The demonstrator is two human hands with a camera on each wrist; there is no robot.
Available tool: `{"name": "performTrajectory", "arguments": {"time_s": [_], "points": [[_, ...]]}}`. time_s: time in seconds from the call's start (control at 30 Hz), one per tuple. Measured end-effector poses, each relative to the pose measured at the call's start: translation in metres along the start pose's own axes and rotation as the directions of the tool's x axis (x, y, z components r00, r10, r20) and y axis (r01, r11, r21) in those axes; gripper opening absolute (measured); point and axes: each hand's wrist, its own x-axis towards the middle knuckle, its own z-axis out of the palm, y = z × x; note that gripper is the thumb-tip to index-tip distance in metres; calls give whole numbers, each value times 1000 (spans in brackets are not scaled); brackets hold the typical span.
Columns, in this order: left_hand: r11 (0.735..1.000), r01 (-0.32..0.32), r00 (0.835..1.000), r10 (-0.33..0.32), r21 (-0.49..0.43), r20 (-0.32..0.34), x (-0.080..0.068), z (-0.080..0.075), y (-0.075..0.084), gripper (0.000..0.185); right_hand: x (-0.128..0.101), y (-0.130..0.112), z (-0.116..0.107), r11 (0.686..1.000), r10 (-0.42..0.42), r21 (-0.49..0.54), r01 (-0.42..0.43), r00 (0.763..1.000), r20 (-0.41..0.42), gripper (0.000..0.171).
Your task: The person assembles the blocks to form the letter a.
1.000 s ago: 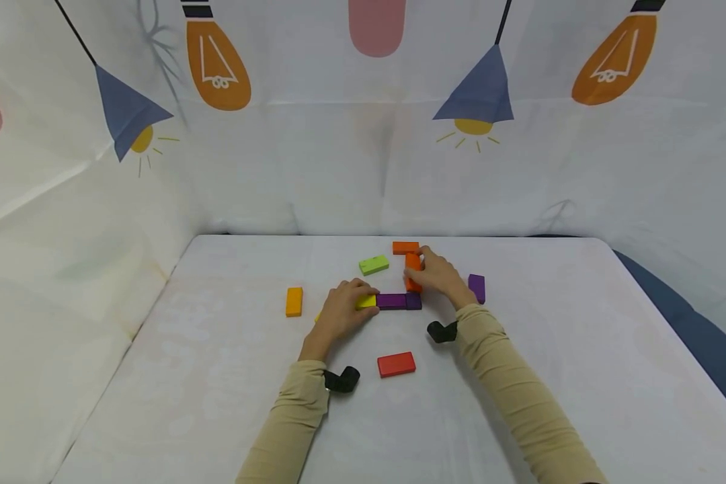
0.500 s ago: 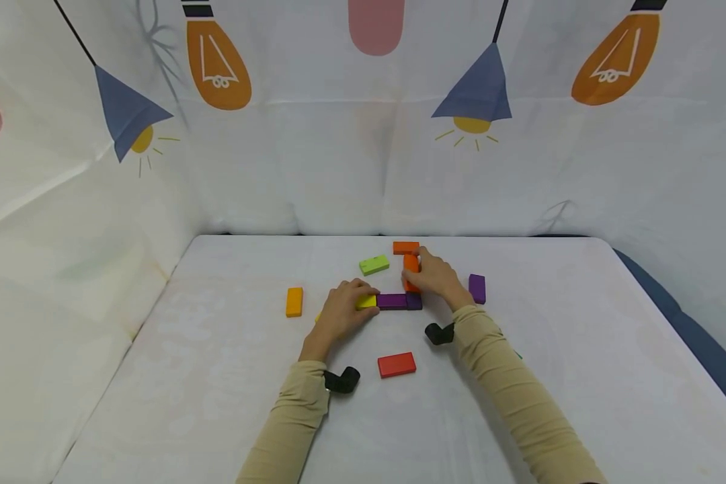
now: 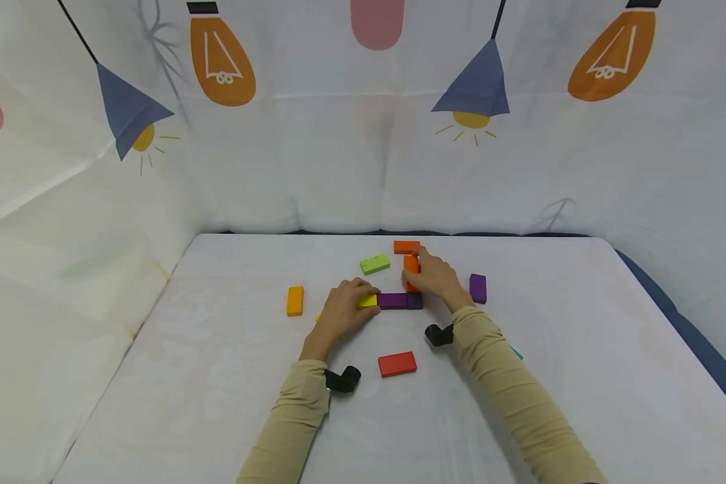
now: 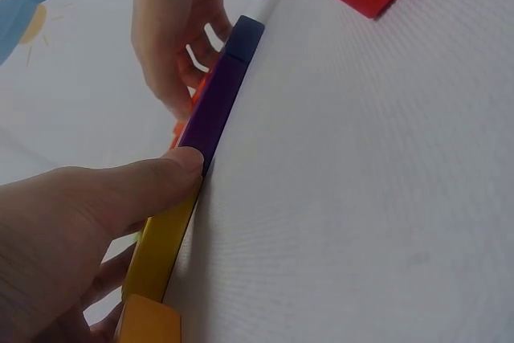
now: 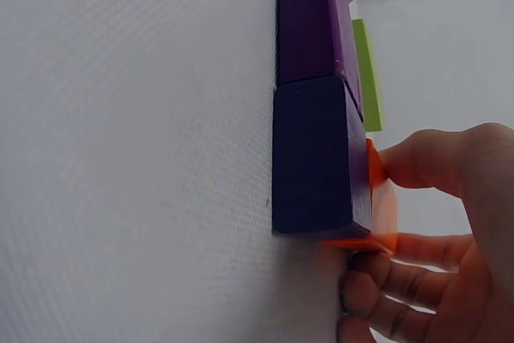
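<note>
In the head view my left hand [image 3: 341,308] grips a yellow block [image 3: 367,301], thumb on its near side and fingers on the far side. Its thumb tip reaches the joint with a purple block [image 4: 215,110]. That purple block lies in line with the yellow one, and a dark navy block [image 5: 312,157] closes the row's right end. My right hand [image 3: 437,277] pinches an orange block [image 3: 411,272] between thumb and fingers. This block points away from the row, its near end against the navy block. Another orange block [image 3: 407,247] lies crosswise at its far end.
Loose on the white table [image 3: 218,417] are a lime green block [image 3: 375,264], an amber block [image 3: 294,301], a red block [image 3: 397,364] and a purple block [image 3: 478,288]. A green piece [image 3: 516,352] peeks out beside the right sleeve. A printed white cloth hangs behind the table.
My right hand has shifted slightly left with the orange block, bringing it over the navy block's far side. The green piece now shows beside the right sleeve. My left hand keeps its place.
</note>
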Motion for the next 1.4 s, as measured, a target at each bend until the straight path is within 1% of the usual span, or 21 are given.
{"name": "performTrajectory", "arguments": {"time_s": [0.5, 0.77, 0.9, 1.03, 1.1, 1.2, 1.3, 1.4], "points": [[1000, 22, 1000, -22, 6, 16, -1, 1, 0, 34, 1, -1, 4, 1000, 17, -19, -17, 1000, -4, 59], [1000, 22, 1000, -23, 13, 15, 3, 1, 1, 34, 4, 2, 3, 999, -5, -36, 4, 1000, -6, 60], [1000, 21, 1000, -22, 11, 7, 4, 2, 2, 33, 4, 7, 1, 1000, -16, -11, 16, 1000, 15, 63], [1000, 10, 1000, -10, -4, 11, 3, 4, 4, 33, 0, 20, -4, 998, -13, 66, 9, 999, 51, 62], [1000, 5, 1000, -5, -6, 16, 3, 4, 5, 33, -3, 26, -7, 993, -43, 108, 37, 997, 56, 59], [1000, 9, 1000, -9, 12, 12, 3, 3, 6, 34, -9, 34, -8, 979, -128, 168, 118, 990, 52, 53], [1000, 14, 1000, -14, 15, 1, 4, 1, 6, 33, -17, 37, -8, 952, -219, 228, 205, 975, 39, 50], [1000, 21, 1000, -21, 6, -3, 4, 1, 7, 33, -25, 38, -5, 922, -284, 282, 264, 958, 33, 49]]}}
